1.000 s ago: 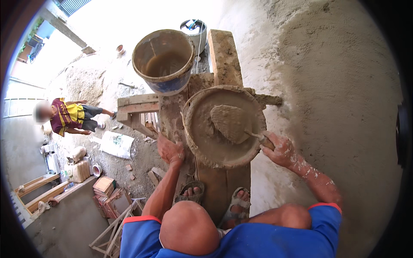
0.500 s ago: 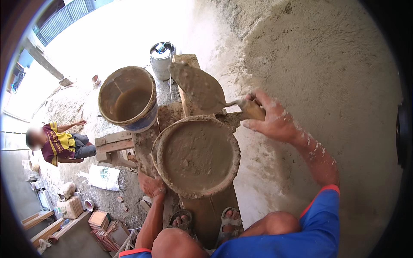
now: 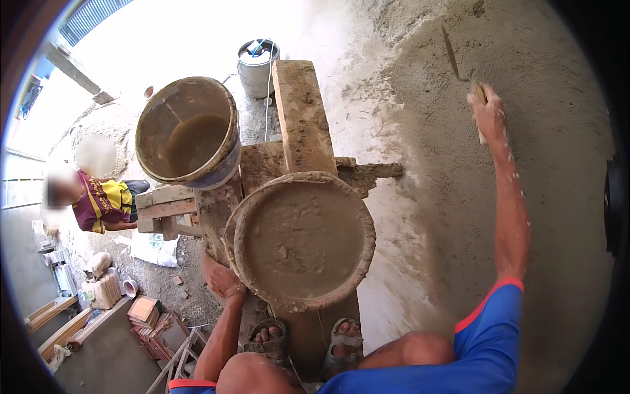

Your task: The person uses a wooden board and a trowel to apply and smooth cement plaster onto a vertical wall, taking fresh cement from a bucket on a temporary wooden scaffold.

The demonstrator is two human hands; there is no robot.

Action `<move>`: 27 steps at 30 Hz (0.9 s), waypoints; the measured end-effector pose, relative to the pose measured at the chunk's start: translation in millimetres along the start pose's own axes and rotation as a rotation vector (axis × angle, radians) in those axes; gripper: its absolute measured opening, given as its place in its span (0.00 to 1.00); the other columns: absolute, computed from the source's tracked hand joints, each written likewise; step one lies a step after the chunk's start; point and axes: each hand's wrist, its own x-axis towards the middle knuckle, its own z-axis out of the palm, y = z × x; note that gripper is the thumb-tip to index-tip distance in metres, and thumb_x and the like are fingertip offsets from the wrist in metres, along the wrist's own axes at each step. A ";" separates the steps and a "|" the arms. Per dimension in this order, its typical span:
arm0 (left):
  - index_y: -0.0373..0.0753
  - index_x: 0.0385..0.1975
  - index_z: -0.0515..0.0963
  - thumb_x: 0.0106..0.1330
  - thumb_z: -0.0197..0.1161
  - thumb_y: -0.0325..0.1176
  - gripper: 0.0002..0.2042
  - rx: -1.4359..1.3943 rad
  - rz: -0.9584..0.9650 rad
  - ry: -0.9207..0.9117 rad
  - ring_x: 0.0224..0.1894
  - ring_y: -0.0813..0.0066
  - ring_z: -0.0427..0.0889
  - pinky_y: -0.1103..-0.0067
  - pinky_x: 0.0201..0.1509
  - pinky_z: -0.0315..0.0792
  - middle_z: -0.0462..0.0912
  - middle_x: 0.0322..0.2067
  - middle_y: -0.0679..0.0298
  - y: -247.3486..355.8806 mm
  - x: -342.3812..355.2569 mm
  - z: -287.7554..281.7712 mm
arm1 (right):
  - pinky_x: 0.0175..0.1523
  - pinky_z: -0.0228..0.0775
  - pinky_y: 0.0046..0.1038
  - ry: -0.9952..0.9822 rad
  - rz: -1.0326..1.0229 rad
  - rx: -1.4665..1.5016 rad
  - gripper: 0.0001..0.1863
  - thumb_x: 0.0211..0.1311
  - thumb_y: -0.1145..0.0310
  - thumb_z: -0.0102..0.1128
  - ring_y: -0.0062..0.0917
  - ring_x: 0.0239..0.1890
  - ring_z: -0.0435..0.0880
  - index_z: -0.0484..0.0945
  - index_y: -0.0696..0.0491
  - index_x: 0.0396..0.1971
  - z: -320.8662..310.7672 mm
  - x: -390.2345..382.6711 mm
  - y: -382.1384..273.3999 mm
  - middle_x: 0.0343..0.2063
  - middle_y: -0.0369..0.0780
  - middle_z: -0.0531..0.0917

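Observation:
My right hand [image 3: 489,117] is closed round the wooden handle of a trowel [image 3: 451,56], out at the mortar-covered wall [image 3: 545,164]. Seen nearly edge-on, the trowel's blade lies close along the wall's rough, damp surface. My left hand [image 3: 223,279] is down beside the left rim of a round tub [image 3: 371,243] of wet grey mortar, against the edge of the planks; its fingers are mostly hidden. The tub stands on the planks in front of my sandalled feet.
A large bucket [image 3: 234,148] with murky water stands beyond the tub, left of an upright board [image 3: 305,118]. Farther back is a smaller bucket [image 3: 257,79] with a cord. A person [image 3: 108,200] is at the left, above stacked tiles [image 3: 154,328] and a white sack [image 3: 154,248].
My right hand has swung from above the tub out to the wall, and the mortar heaped on the trowel no longer shows. My left hand stays beside the tub.

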 end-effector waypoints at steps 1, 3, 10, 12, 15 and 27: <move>0.35 0.57 0.66 0.49 0.65 0.39 0.33 -0.022 0.003 -0.006 0.53 0.50 0.73 0.65 0.57 0.65 0.75 0.49 0.49 2.2 -1.1 -1.2 | 0.38 0.75 0.33 -0.032 -0.014 -0.071 0.26 0.61 0.61 0.54 0.29 0.33 0.81 0.69 0.59 0.57 -23.4 -21.1 -12.6 0.32 0.43 0.80; 0.35 0.57 0.67 0.48 0.65 0.38 0.33 0.010 0.003 0.013 0.53 0.51 0.73 0.66 0.57 0.65 0.75 0.49 0.49 -3.5 5.3 -16.5 | 0.40 0.76 0.32 -0.294 0.120 0.121 0.24 0.60 0.64 0.54 0.28 0.37 0.82 0.70 0.56 0.56 -43.9 -83.9 -50.8 0.35 0.45 0.81; 0.35 0.56 0.67 0.47 0.65 0.37 0.33 -0.001 0.027 -0.013 0.52 0.51 0.73 0.67 0.56 0.66 0.76 0.48 0.50 24.8 3.7 -17.2 | 0.32 0.74 0.31 -0.560 -0.630 -0.306 0.18 0.54 0.70 0.58 0.28 0.25 0.77 0.74 0.50 0.47 -88.7 -232.2 -71.4 0.24 0.38 0.74; 0.35 0.56 0.67 0.46 0.66 0.37 0.33 -0.015 0.069 0.035 0.52 0.51 0.73 0.67 0.57 0.65 0.76 0.48 0.50 28.7 1.4 -16.7 | 0.33 0.74 0.34 -0.372 -0.791 -0.367 0.18 0.54 0.69 0.59 0.32 0.25 0.78 0.74 0.49 0.47 -68.5 -247.3 -61.5 0.24 0.40 0.74; 0.36 0.56 0.66 0.48 0.66 0.39 0.33 -0.031 0.041 0.003 0.53 0.52 0.72 0.65 0.58 0.64 0.75 0.49 0.51 32.4 2.6 -20.4 | 0.35 0.75 0.38 -0.525 -0.781 -0.325 0.19 0.54 0.68 0.59 0.39 0.27 0.80 0.74 0.49 0.48 -42.2 -252.5 -82.4 0.24 0.43 0.76; 0.33 0.56 0.66 0.50 0.66 0.40 0.33 -0.056 -0.016 -0.062 0.54 0.52 0.72 0.66 0.58 0.64 0.74 0.49 0.50 35.3 2.4 -33.1 | 0.39 0.73 0.42 -0.701 -0.478 0.295 0.21 0.52 0.66 0.61 0.47 0.34 0.81 0.72 0.55 0.47 -1.6 -293.5 -65.8 0.31 0.50 0.81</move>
